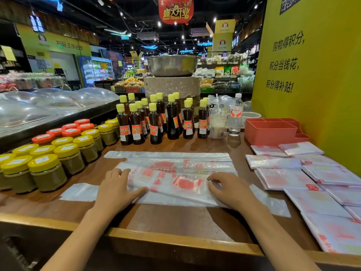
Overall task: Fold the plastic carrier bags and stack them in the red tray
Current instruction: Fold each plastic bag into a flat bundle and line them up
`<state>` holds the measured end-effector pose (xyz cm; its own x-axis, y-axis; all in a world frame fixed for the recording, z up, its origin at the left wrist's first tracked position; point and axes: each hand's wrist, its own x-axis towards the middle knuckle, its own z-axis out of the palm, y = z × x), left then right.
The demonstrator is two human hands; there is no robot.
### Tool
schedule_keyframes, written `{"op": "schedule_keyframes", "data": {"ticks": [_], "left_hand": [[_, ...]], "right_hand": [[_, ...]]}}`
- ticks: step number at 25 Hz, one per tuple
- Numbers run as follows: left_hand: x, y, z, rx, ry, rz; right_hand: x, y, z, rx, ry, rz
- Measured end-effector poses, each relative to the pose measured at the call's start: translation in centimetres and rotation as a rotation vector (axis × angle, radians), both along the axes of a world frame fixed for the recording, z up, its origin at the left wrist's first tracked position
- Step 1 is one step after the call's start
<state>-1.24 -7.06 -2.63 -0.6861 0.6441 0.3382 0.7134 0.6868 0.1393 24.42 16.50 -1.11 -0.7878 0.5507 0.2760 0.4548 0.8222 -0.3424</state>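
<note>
Centre of the frame: translucent white plastic carrier bag with red print [175, 173], spread lengthwise across the brown wooden tabletop [175, 220], near long edge rolled partway over. Left hand [115, 190] and right hand [232, 190] both flat on that fold, fingers relaxed and pressing, gripping nothing.

Best done by pressing evenly from the middle outward, squeezing out trapped air, keeping the fold line parallel to the bag's far edge.

Limited room: yellow-lidded glass jars [46, 169] close at left, dark bottles with yellow caps [154, 122] behind, folded white bags [312, 177] overlapping at right. Red plastic compartment tray [271, 132] at upper right, near the yellow wall, apparently with no bags in it yet. Bare tabletop only toward the near rim.
</note>
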Motion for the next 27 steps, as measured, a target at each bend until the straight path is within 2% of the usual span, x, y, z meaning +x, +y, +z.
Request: {"op": "schedule_keyframes", "data": {"ticks": [2,5,10,14,16,19,27], "left_hand": [[0.3,2.1,0.4,0.024,0.006,0.038],[0.9,5.4,0.8,0.086,-0.138,-0.017],[2.3,10.9,1.0,0.179,-0.318,-0.251],[3.3,14.0,0.7,0.043,-0.375,-0.453],[3.5,13.8,0.4,0.088,-0.418,-0.541],[2.9,11.7,0.4,0.139,-0.369,-0.614],[5.0,6.0,0.1,0.005,-0.228,-0.780]], "right_hand": [[-0.1,0.0,0.1,-0.010,0.016,0.005],[-0.1,-0.5,0.5,-0.030,0.012,0.019],[0.0,-0.9,1.0,-0.120,0.009,0.081],[-0.2,-1.1,1.2,-0.137,0.015,0.160],[-0.3,-0.7,0.9,-0.130,-0.007,0.188],[-0.5,0.0,-0.2,-0.150,-0.061,0.237],[-0.8,0.7,-1.1,-0.230,-0.031,0.273]]}}
